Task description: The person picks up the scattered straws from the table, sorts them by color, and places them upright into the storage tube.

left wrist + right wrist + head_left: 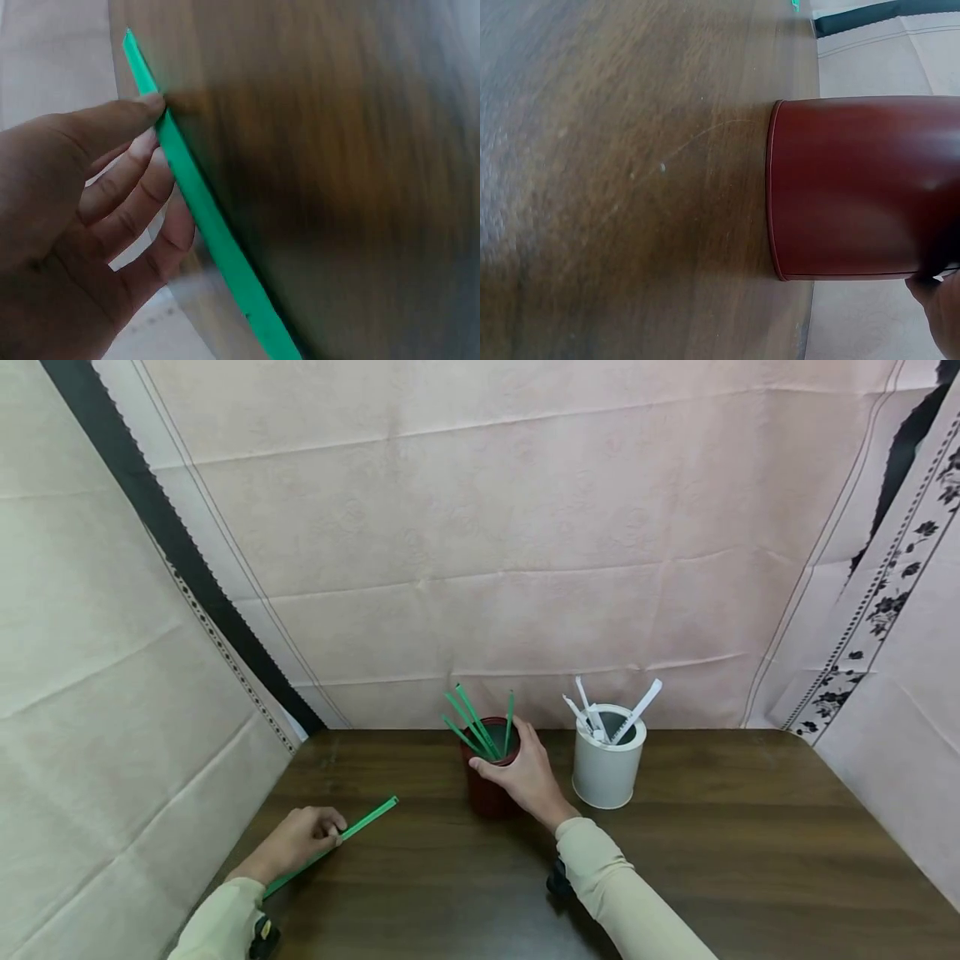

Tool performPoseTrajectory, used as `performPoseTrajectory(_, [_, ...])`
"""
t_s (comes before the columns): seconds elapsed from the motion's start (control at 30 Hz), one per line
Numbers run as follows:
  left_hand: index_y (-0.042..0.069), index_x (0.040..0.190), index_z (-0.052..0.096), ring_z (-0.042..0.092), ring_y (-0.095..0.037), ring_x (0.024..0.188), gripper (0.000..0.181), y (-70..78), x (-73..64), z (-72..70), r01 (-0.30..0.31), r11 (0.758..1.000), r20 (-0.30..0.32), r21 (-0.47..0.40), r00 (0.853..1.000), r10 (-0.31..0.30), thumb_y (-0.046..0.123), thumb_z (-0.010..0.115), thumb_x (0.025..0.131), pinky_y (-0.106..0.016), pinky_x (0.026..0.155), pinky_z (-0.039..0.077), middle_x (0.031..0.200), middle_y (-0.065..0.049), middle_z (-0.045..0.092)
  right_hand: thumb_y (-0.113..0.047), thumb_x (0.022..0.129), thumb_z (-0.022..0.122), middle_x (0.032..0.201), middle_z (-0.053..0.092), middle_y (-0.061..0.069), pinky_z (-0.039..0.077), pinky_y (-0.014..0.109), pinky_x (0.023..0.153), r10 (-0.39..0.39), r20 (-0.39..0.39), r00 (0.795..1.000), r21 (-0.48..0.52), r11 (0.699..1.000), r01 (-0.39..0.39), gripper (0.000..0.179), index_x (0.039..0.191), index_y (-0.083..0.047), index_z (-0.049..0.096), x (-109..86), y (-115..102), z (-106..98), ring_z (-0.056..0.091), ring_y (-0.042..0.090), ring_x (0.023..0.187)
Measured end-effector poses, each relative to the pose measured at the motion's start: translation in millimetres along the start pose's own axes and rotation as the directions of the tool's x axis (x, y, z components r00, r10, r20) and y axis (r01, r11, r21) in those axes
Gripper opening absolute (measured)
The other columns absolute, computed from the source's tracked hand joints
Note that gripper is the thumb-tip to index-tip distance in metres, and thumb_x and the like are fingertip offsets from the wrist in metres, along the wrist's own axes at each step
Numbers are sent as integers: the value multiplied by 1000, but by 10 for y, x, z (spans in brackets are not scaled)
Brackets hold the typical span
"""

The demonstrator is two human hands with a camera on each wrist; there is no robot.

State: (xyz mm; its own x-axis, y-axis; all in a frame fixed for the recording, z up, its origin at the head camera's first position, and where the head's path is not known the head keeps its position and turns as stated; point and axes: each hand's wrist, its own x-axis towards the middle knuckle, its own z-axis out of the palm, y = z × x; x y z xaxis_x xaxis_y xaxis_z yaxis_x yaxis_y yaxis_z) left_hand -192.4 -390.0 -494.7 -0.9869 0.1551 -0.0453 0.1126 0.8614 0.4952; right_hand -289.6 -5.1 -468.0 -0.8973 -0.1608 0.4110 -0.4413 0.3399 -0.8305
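Note:
My left hand (296, 845) pinches a long, thin green stick (369, 817) between thumb and fingers, low over the left part of the table. In the left wrist view the green stick (206, 221) looks flat-sided, with a slanted tip. My right hand (534, 781) grips the upper part of a dark red pen holder (487, 795), thumb at the front of the rim. Several green sticks (476, 722) lean inside it. The right wrist view shows the smooth side of the pen holder (855, 187) and, at the edge, a bit of the hand (939, 311).
Right of the red pen holder stands a white pen holder (607, 772) with several white sticks (637, 710) leaning in it. Both stand near the back edge of the brown wooden table (712, 852). Pale cloth walls (480, 527) rise behind and at both sides.

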Motion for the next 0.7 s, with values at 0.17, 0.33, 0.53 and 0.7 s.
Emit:
performPoseTrajectory(0.17, [15,97,68,59,-9,72,9,230,47,60,38,989,-11,142,999,-37,9,71,91,-35,65,52,84,6,64,-64,69,81,126,54,5,53,46,90,-13,-7,1000,2,1000,13,93,142,-22,43,0,3,9,53,18,110])
performPoseTrajectory(0.33, [15,100,69,57,-8,71,9,502,90,71,27,983,-51,182,999,-18,10,69,93,-34,65,51,91,5,67,-64,70,81,128,54,6,53,47,91,-8,-3,1000,5,1000,8,93,143,-22,42,-4,-8,7,53,18,111])
performPoseTrajectory(0.53, [13,104,64,44,-8,56,8,978,143,23,-36,991,-151,129,987,55,14,62,97,-27,50,40,93,3,62,-64,69,82,127,54,6,53,48,91,-2,-19,1000,10,1000,2,93,143,-22,43,-10,-14,-8,53,19,111])
performPoseTrajectory(0.7, [11,110,61,50,-8,63,11,1452,138,-186,-185,982,-259,35,947,188,13,59,99,-24,53,46,92,4,59,-64,70,81,128,53,2,52,48,92,7,-11,1000,-6,1000,-7,95,145,-21,41,-7,-2,-9,53,19,113])
